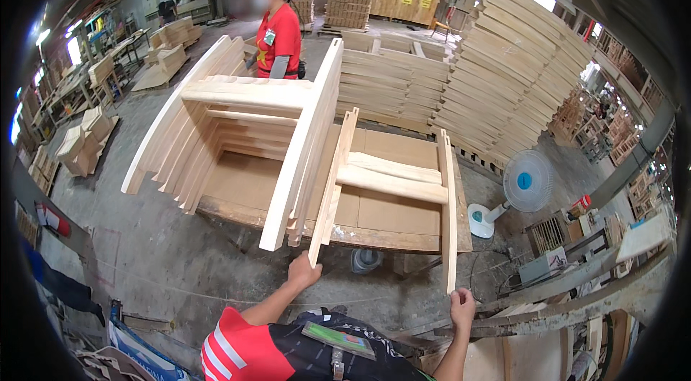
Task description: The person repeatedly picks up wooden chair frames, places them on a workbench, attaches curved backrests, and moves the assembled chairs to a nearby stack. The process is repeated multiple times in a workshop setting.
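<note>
- The person's bare left hand [305, 271] is closed around the near end of the left rail of a pale, unpainted wooden H-shaped frame [392, 185]; from this grip the rail runs away toward 1 o'clock.
- The person's bare right hand [463, 307] pinches the near tip of the right rail between thumb and fingers (the exact finger contact is small in view), and that rail runs off toward 12 o'clock.
- The frame lies ahead of both hands, its crosspieces between the two grips and beyond them, mostly over a low wooden table [374, 238] topped with flat brown cardboard; both gripped ends jut past the table's near edge.
- At 11 o'clock from the left hand, a stack of similar pale wooden frames [248, 91] stands on the same table, just beside the held one.
- At 1 o'clock from the right hand, well apart, is a white round fan with a blue hub [527, 181].
- Toward 11 o'clock, beyond the stack, stands a co-worker in a red shirt [284, 39].
</note>
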{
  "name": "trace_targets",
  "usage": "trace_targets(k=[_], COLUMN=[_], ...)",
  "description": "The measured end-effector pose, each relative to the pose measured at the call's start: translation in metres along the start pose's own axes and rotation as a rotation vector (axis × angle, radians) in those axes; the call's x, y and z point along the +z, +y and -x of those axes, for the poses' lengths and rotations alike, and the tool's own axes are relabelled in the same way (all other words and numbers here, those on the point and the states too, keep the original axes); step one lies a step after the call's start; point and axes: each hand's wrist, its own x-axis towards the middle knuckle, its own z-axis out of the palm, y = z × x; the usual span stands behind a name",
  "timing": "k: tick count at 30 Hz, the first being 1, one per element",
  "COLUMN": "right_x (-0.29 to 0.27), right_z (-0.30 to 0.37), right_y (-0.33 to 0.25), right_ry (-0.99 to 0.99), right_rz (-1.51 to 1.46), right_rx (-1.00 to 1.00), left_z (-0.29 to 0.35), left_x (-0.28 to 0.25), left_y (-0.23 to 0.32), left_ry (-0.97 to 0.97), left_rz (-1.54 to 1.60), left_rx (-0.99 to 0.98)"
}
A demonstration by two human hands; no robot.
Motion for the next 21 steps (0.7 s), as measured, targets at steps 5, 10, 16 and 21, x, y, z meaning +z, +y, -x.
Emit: trace_targets(k=[5, 10, 16, 21], right_x=[0.038, 0.051, 0.046, 0.028], right_z=[-0.063, -0.096, -0.092, -0.054], right_y=[-0.016, -0.020, -0.052, -0.050], right_ry=[-0.272, -0.339, -0.349, -0.155], right_rz=[0.028, -0.188, -0.156, 0.024], right_rx=[0.051, 0.451, 0.462, 0.270], left_z=[0.019, 0.000, -0.057, -0.045], left_x=[-0.001, 0.007, -0.005, -0.003], left_y=[-0.024, -0.020, -0.001, -0.008], left_ry=[-0.069, -0.034, -0.227, -0.218], left_rz=[-0.036, -0.016, 0.723, 0.699], left_rx=[-0.130, -0.077, -0.296, -0.275])
